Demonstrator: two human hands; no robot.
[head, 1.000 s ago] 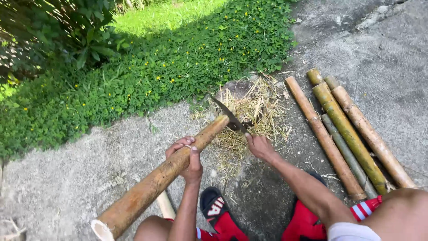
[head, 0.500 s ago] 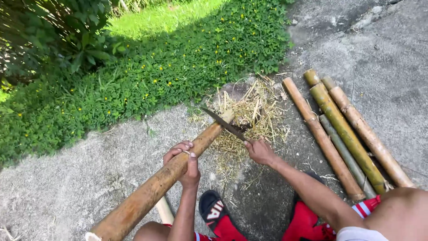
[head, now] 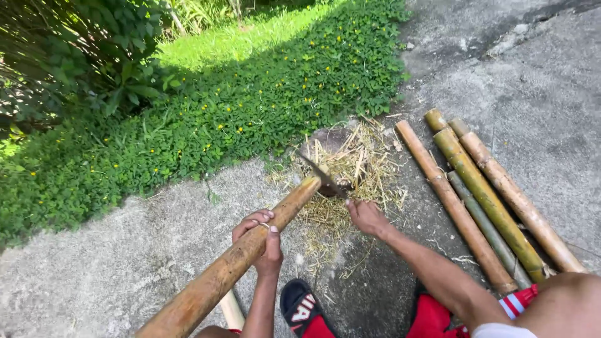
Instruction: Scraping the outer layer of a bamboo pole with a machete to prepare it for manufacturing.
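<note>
Left hand [head: 261, 241] fingers wrap a round bamboo pole [head: 241, 256] (smooth, tan); right hand [head: 366, 216] grips a blade [head: 322, 175].

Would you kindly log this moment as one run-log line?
left hand: grips bamboo pole | right hand: holds blade at pole tip | shavings beneath | bamboo stack beside

The long brown bamboo pole [head: 244, 250] runs out of the frame at the lower left, so its near end is cut off. The left hand [head: 263, 241] hides part of the pole's middle. The dark metal blade [head: 320, 174] at centre is motion-blurred; its edge cannot be resolved, and its handle is concealed inside the right hand [head: 366, 216]. The stack of cut bamboo poles [head: 482, 194] at right is partly hidden at its lower ends by the red shorts [head: 438, 316]. The black sandal [head: 303, 308] is cut off at the bottom edge.
</note>
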